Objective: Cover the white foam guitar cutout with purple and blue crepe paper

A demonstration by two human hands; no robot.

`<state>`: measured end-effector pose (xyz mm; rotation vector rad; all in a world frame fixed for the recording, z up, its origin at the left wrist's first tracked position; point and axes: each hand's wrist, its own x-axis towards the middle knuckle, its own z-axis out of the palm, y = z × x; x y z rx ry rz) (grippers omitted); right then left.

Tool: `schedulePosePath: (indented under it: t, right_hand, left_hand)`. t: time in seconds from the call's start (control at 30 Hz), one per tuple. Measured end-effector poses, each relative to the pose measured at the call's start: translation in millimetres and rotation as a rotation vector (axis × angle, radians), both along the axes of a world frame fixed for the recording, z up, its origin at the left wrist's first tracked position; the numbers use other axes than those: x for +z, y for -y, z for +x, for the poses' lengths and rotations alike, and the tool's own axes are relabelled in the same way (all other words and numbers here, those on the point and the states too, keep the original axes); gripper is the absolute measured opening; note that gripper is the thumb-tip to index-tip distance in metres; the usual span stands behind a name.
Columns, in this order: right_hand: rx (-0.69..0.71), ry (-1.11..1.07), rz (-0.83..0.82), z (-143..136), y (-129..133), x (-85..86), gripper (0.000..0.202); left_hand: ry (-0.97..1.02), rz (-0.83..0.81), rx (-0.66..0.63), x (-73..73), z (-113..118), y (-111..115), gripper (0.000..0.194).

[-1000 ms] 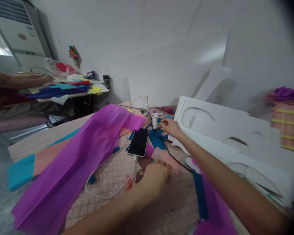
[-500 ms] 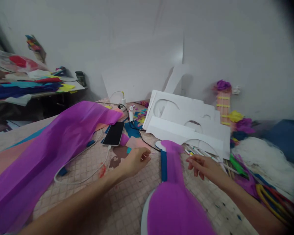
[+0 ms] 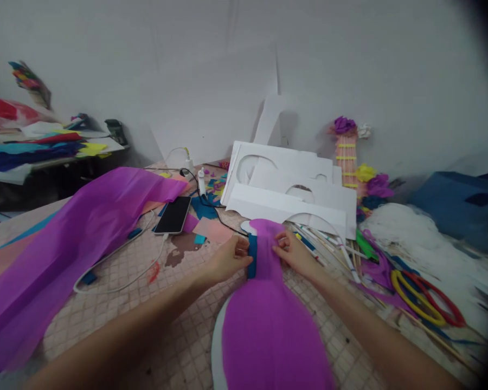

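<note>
A guitar-like cutout (image 3: 270, 330) covered in purple paper lies in front of me, its round body near and its narrow neck pointing away. Pale board shows along the body's left edge. Along the left side of the neck runs a blue strip (image 3: 252, 255). My left hand (image 3: 232, 257) has its curled fingers at this strip, thumb and fingers closed on its edge. At the right edge of the neck, my right hand (image 3: 293, 250) pinches the purple paper between thumb and fingers.
A phone (image 3: 173, 215) with a white cable lies left of the neck, beside a long purple sheet (image 3: 101, 211). White cut boards (image 3: 288, 189) lean behind. To the right are sticks, yellow-handled scissors (image 3: 417, 298), red handles and a white fluffy heap (image 3: 410, 244).
Both hands have closed in on the neck from either side and now touch its edges. The view has shifted a little to the right.
</note>
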<state>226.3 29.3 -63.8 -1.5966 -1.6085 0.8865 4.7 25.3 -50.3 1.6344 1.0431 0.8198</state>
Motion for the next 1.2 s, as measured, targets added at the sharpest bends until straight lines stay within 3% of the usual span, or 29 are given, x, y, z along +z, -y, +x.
schedulePosePath:
  t: [0.3, 0.4, 0.53, 0.7, 0.8, 0.93, 1.2]
  right_hand:
    - [0.053, -0.010, 0.106, -5.9, -0.3, -3.7, 0.019]
    - [0.071, -0.013, 0.107, -6.0, 0.4, -5.2, 0.021]
    - [0.096, -0.021, 0.120, -7.9, 2.4, -3.8, 0.024]
    - [0.127, 0.004, 0.159, -12.9, 5.6, 3.4, 0.028]
    - [0.108, 0.027, 0.176, -10.7, 5.8, 7.0, 0.028]
    - [0.074, 0.048, 0.183, 1.3, 10.1, 9.0, 0.025]
    - [0.120, 0.082, 0.115, 14.6, 43.4, 9.4, 0.015]
  left_hand:
    - [-0.063, 0.058, -0.002, 3.0, -9.5, 14.5, 0.030]
    - [-0.151, 0.218, -0.044, 5.7, -10.1, 24.4, 0.036]
    - [-0.337, 0.497, -0.158, 11.7, -9.7, 42.4, 0.046]
    - [-0.569, 0.646, -0.461, 17.6, -10.4, 66.7, 0.060]
    - [-0.646, 0.669, -0.534, 15.3, -12.6, 76.8, 0.058]
    - [-0.707, 0.667, -0.540, 13.8, -17.2, 82.9, 0.058]
    - [-0.732, 0.612, -0.540, 23.4, -18.3, 82.4, 0.058]
